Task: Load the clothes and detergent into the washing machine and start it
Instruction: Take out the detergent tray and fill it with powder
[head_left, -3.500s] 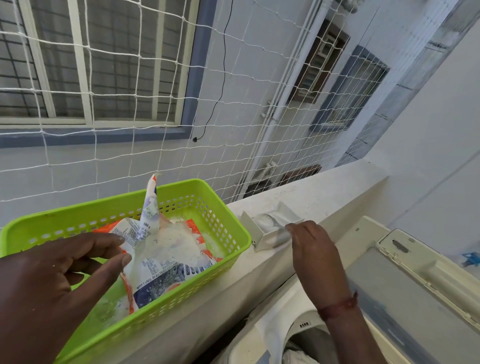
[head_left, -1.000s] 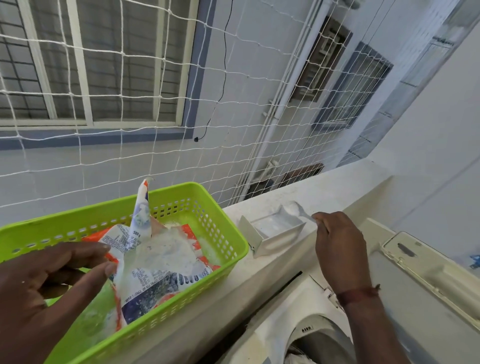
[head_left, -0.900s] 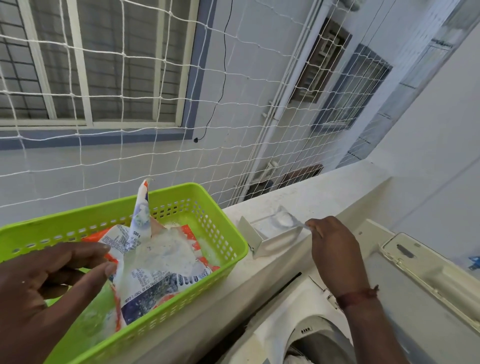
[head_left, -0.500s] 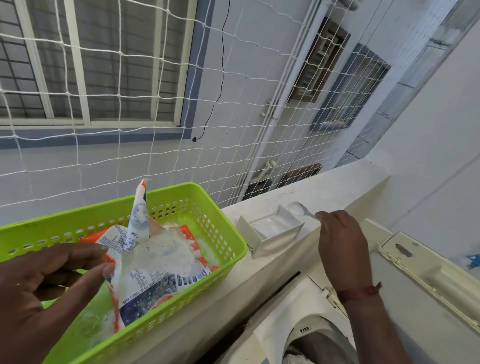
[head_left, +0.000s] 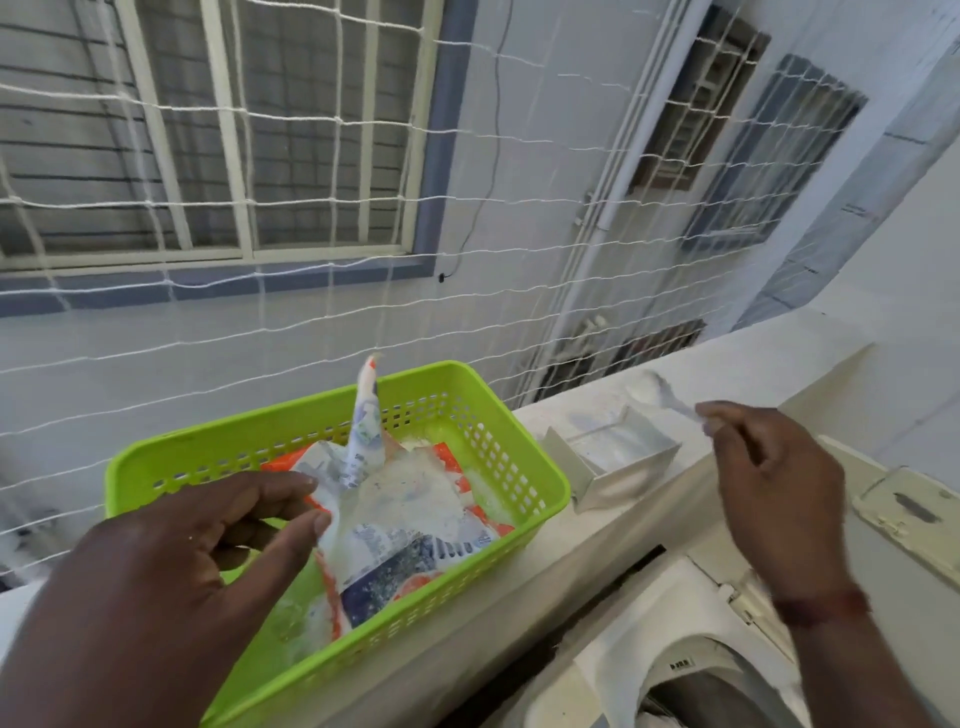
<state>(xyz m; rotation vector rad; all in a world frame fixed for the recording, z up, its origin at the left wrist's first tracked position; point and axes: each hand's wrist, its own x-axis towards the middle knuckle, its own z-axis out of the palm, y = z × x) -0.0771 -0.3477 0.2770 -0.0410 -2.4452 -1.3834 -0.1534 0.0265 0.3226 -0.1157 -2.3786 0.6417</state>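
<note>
An opened orange, white and blue detergent packet (head_left: 400, 519) lies in a lime green basket (head_left: 519, 462) on the ledge. My left hand (head_left: 171, 577) pinches the packet's torn edge between thumb and fingers. My right hand (head_left: 769, 483) holds a clear plastic scoop (head_left: 667, 397), blurred, raised just above and right of the white detergent tray (head_left: 618, 457) that rests on the ledge beside the basket. The washing machine (head_left: 691, 660) stands below at the bottom right, its drum opening showing a bit of white cloth.
The raised white lid (head_left: 909, 540) of the washing machine stands at the right. A white rope net (head_left: 467, 218) closes the opening beyond the ledge (head_left: 597, 540). White powder dusts the basket floor and the ledge.
My right hand has lifted the scoop out of the tray and up to the right. My left hand has shifted slightly toward the packet. The basket and tray stay where they were.
</note>
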